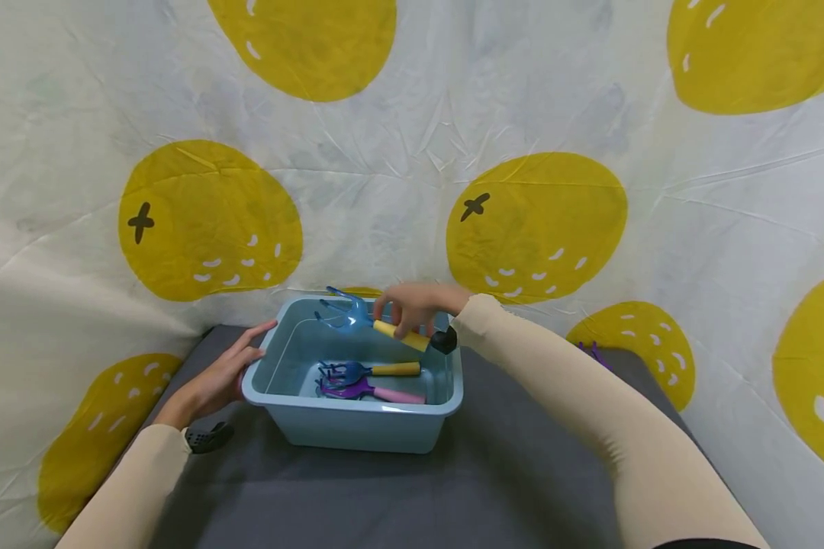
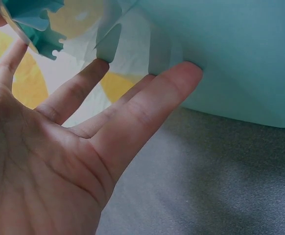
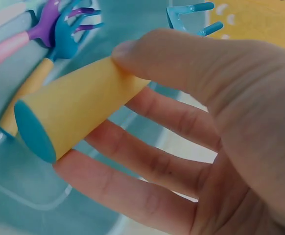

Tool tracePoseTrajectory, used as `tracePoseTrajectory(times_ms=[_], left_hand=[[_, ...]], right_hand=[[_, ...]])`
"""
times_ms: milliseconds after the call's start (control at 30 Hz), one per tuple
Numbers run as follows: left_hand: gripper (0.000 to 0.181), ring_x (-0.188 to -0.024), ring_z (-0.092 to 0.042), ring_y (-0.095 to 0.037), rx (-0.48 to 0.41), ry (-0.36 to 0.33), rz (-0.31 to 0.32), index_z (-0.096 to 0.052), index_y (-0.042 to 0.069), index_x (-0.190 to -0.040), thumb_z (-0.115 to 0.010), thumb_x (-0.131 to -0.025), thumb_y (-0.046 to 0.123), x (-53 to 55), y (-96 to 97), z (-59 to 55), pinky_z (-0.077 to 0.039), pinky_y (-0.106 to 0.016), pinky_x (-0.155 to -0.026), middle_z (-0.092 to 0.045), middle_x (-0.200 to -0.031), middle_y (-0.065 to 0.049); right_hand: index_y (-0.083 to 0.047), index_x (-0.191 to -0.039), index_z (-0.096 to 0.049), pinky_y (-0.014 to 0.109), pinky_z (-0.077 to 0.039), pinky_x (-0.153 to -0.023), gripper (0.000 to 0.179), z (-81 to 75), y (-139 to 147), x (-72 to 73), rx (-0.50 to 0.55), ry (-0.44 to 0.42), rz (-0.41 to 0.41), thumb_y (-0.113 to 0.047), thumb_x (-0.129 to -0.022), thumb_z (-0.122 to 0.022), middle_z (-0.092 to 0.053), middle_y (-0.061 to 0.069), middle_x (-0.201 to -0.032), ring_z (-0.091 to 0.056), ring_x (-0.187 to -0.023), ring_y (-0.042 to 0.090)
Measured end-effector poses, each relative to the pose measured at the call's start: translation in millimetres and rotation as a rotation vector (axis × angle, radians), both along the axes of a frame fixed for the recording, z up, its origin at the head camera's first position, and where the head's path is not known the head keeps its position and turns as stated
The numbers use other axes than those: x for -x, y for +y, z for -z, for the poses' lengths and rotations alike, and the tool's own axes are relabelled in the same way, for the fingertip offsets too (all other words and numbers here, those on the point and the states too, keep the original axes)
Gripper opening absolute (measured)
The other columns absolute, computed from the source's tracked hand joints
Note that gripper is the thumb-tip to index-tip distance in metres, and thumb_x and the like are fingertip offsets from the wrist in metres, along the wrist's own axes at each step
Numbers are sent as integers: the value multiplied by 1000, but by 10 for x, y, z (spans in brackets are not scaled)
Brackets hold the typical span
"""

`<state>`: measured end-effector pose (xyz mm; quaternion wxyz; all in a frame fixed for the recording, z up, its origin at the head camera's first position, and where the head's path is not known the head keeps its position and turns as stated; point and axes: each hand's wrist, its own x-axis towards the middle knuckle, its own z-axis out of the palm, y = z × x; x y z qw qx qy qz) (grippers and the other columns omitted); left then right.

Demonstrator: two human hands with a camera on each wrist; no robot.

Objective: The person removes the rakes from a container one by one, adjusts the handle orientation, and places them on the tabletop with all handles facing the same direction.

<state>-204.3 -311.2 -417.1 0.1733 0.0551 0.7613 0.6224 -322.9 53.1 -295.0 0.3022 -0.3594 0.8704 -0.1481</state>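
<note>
My right hand grips the yellow handle of a small garden hand rake, thumb on top and fingers beneath. Its blue pronged head points left, raised over the back of a light blue plastic tub. Inside the tub lie two more hand rakes, side by side with their prongs to the left. One is blue with a yellow handle; the other is purple with a pink handle. At the tub's left end, my left hand rests straight fingertips against the outer wall.
The tub stands on a dark grey cloth-covered table. Behind it hangs a white curtain printed with large yellow fruits. Purple prongs show at the back right, partly hidden by my right arm.
</note>
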Motion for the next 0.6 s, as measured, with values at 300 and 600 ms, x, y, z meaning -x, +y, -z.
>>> tracePoseTrajectory(times_ms=[300,600], left_hand=[[65,-133,-36,-56,-1,1,3,-10,40,-164,-44,-109,37,-14,3,5,-52,-62,-92,-6,-166,-17],[63,-132,-37,-53,14,21,10,-10,40,-164,-42,-110,36,-8,-2,-7,-52,-57,-94,-6,-166,-17]], right_hand=[[-18,-142,-57,40,-61,-65,50,-341,314,-81,23,23,51,-13,-95,-74,-64,13,-122,-72,-85,25],[-16,-138,-59,39,-61,-64,47,-429,682,-82,96,65,128,-13,-93,-76,-67,14,-119,-71,-89,27]])
